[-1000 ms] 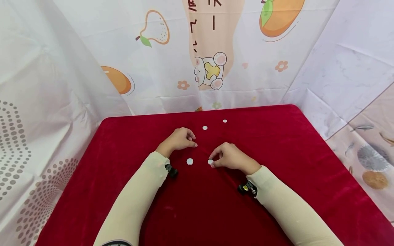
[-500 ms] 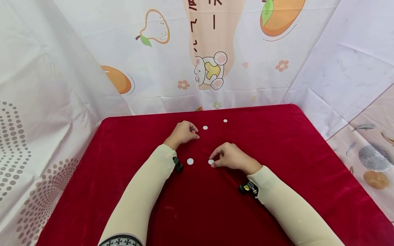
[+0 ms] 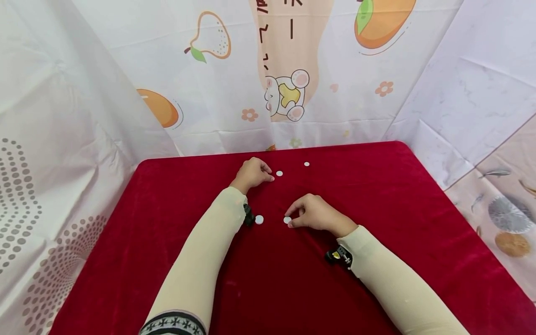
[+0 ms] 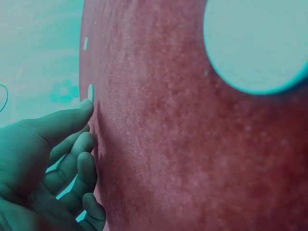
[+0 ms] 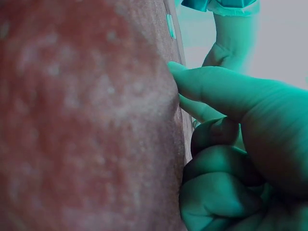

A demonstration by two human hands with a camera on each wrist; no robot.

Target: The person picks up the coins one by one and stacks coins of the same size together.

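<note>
Several small flat white discs lie on the red cloth. My left hand (image 3: 253, 173) reaches over the far part of the cloth, loosely bent, its thumb and fingertips just left of a white disc (image 3: 279, 173). In the left wrist view the thumb (image 4: 72, 118) appears close below that disc (image 4: 90, 92); nothing shows between the fingers. My right hand (image 3: 315, 214) pinches another white disc (image 3: 287, 220) between thumb and index finger, down at the cloth. This pinched disc is hidden in the right wrist view, behind the fingers (image 5: 216, 89).
One larger-looking white disc (image 3: 259, 219) sits beside the left wrist's black camera (image 3: 249, 215). Another disc (image 3: 306, 164) lies near the table's back edge. The red-covered table (image 3: 356, 186) meets printed white curtains (image 3: 226, 93) behind and at the sides.
My left hand has moved forward and slightly right, away from the near disc and up beside the far one. The right hand has stayed in place with its disc.
</note>
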